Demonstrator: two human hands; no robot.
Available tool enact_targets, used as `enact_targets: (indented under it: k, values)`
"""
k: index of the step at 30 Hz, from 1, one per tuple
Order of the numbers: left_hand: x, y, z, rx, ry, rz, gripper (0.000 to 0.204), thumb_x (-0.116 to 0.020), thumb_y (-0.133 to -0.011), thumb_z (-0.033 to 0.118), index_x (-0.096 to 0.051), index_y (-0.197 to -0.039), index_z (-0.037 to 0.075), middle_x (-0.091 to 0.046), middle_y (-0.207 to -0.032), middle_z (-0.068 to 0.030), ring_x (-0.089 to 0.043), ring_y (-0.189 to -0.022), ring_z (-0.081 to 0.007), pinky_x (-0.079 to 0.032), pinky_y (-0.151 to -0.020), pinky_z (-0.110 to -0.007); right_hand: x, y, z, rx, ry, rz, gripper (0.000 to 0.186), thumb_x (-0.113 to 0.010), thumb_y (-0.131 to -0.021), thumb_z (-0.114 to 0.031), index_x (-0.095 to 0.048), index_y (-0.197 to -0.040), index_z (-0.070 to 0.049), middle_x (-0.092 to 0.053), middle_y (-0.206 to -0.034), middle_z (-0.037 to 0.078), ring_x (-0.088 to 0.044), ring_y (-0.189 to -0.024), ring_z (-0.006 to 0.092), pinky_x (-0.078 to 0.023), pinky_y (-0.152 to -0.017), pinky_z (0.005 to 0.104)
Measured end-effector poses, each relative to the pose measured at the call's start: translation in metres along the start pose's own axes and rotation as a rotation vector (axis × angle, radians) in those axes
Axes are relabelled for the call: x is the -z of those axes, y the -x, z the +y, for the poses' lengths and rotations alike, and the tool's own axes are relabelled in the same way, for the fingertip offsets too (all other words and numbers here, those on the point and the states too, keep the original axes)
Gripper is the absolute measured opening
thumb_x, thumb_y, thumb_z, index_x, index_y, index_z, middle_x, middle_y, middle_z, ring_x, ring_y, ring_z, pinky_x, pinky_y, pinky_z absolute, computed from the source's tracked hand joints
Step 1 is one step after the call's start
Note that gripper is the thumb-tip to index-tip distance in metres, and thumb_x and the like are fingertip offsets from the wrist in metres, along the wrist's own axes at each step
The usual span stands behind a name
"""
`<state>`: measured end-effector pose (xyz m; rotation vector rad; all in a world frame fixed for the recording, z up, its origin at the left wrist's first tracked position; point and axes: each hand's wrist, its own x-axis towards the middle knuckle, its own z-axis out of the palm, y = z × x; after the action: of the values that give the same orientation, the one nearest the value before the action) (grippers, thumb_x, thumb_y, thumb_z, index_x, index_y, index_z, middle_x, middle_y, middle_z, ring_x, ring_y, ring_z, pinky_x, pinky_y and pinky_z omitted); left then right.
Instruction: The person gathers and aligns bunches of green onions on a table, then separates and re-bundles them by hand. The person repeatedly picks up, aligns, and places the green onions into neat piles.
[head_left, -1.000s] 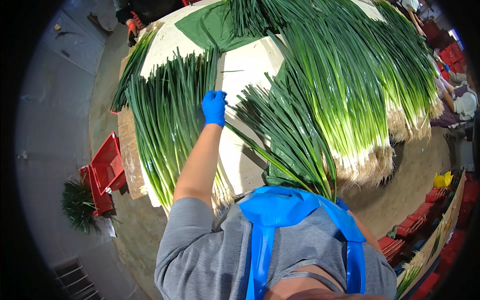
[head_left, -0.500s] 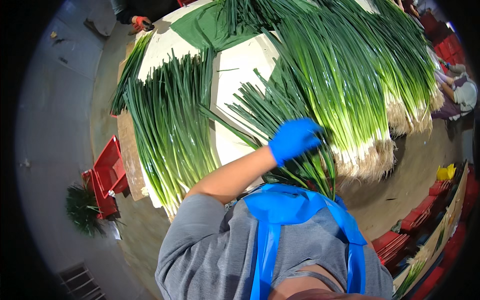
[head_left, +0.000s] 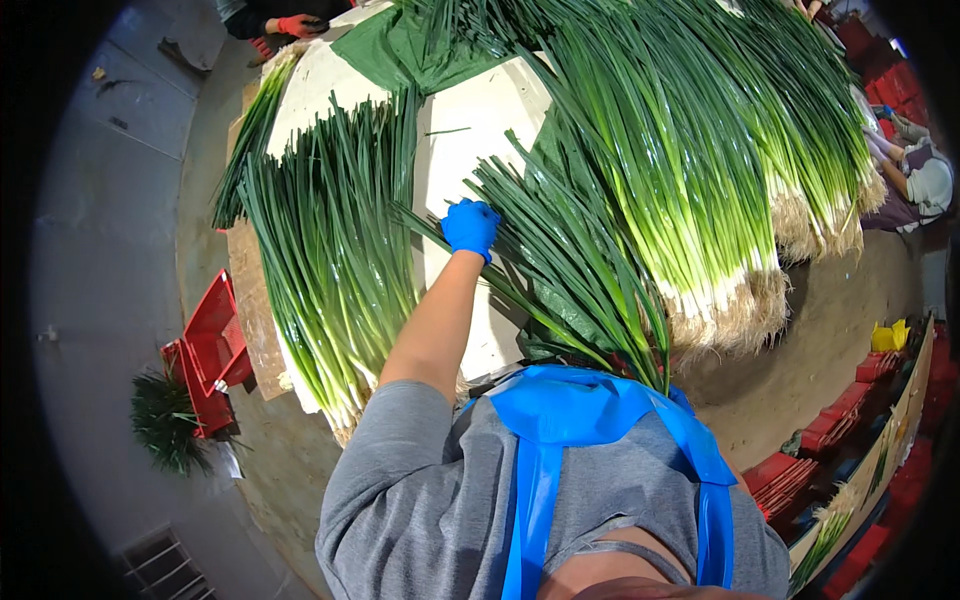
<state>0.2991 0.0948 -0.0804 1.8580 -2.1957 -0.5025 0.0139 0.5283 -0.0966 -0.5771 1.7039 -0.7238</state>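
Note:
My left hand [head_left: 470,228], in a blue glove, is closed around green onion leaves at the left side of a loose bunch of green onions [head_left: 575,240]. Their dark tips fan out past the glove, and the stalks run down to the right toward my blue apron [head_left: 585,405], which hides their lower ends. My right hand does not show; my body and apron cover that side. Left of my arm lies a row of green onions [head_left: 335,230] with pale stems toward me. A thick pile of green onions [head_left: 690,200] with bushy roots lies to the right.
The white table [head_left: 480,105] carries a green cloth [head_left: 375,50] at its far side. Beyond the far left corner, a person's red-gloved hand [head_left: 300,25] is at the edge. Red crates [head_left: 215,335] stand at left, more red crates [head_left: 835,415] at right. Another person [head_left: 925,175] is at far right.
My left hand has moved left and away from me, from over the bunch's middle to its leaf tips. At the far left, the other person's red-gloved hand has shifted slightly.

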Motion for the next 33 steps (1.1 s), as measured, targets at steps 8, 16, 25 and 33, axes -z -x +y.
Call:
enact_targets:
  k: [8,16,25,33]
  values:
    - [0.047,0.006,-0.018,0.212,1.139,-0.129,0.011,-0.060,-0.079,0.017,-0.060,-0.076,0.007,-0.058,-0.071,-0.0006,-0.050,-0.064,-0.0086,-0.037,-0.055,-0.023,-0.009,0.014,-0.028,0.063,-0.113,-0.016,0.032,-0.050,-0.084,0.000,-0.052,-0.116,-0.004,-0.058,-0.108,0.009,-0.056,-0.095,0.0148,-0.047,-0.081,0.0291]
    - [0.054,0.014,-0.025,0.038,1.003,-0.240,0.017,-0.050,-0.082,0.010,-0.051,-0.098,0.005,-0.063,-0.082,-0.0094,-0.058,-0.069,-0.0155,-0.044,-0.056,-0.025,0.006,0.011,-0.008,-0.017,-0.456,-0.044,0.031,-0.051,-0.086,-0.007,-0.051,-0.117,-0.003,-0.058,-0.107,0.009,-0.057,-0.095,0.0178,-0.048,-0.081,0.0302]
    - [0.032,0.018,-0.014,-0.188,-0.002,-0.137,0.039,-0.068,-0.068,0.030,-0.061,-0.102,0.012,-0.060,-0.092,-0.0122,-0.057,-0.086,-0.0299,-0.047,-0.072,-0.039,0.008,0.007,0.000,0.043,-0.157,0.000,0.039,-0.060,-0.078,0.003,-0.053,-0.115,-0.005,-0.058,-0.108,0.003,-0.053,-0.096,0.0102,-0.045,-0.082,0.0277]
    - [0.019,0.014,-0.022,-0.172,0.442,-0.208,0.018,-0.064,-0.074,0.020,-0.061,-0.085,0.007,-0.061,-0.080,-0.0085,-0.058,-0.071,-0.0230,-0.046,-0.064,-0.032,0.007,0.013,-0.012,0.102,-0.054,0.010,0.037,-0.062,-0.077,0.001,-0.055,-0.113,-0.005,-0.060,-0.106,0.003,-0.054,-0.094,0.0101,-0.045,-0.083,0.0280]
